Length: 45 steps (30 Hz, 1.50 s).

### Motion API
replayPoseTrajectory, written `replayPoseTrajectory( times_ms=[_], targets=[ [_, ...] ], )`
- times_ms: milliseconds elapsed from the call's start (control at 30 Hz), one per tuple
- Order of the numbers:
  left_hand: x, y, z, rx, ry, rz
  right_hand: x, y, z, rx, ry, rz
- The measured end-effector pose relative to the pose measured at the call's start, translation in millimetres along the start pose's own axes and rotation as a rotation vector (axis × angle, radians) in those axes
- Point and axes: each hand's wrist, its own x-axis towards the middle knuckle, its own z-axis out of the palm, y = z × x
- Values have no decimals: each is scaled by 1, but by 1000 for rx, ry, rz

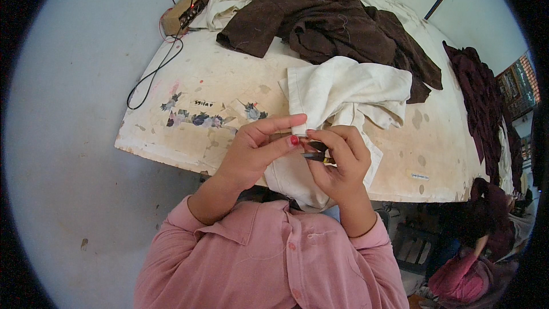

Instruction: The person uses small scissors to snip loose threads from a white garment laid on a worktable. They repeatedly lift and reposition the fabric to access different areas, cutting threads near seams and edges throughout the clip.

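A cream-white garment (354, 86) lies bunched on the table in front of me, part of it hanging over the near edge toward my lap. My left hand (251, 151) pinches a hemmed edge of it between thumb and fingers, the thumbnail painted red. Close beside it, my right hand (346, 163) is closed around small thread snips (314, 157). Their dark blades point left, spread apart, just below the pinched hem. Whether the blades touch any thread is too small to tell.
The pale, stained table (183, 83) bears a dark brown garment (320, 14) beyond the white one. A box with wires (186, 14) sits at its far left corner, a black cable (151, 74) trailing from it. Maroon cloth (474, 97) drapes over the right edge. Another person (486, 246) is at lower right.
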Motion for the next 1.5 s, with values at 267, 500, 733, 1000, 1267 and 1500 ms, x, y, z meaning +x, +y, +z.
replayPoseTrajectory(
  times_ms=[267,500,733,1000,1267,1500],
  targets=[
    [2,0,1,269,103,194,-3,5,-10,774,-157,592],
    [1,0,-4,150,120,72,-9,9,-11,544,-88,601],
    [-1,4,-10,91,-7,-25,-1,27,-9,301,146,601],
    [1,1,-4,156,74,114,5,16,-2,221,-35,413],
    [1,-2,-2,436,112,139,1,9,16,-35,-14,182],
    [4,-11,-10,770,199,215,5,13,18,27,-52,211]
  ],
)
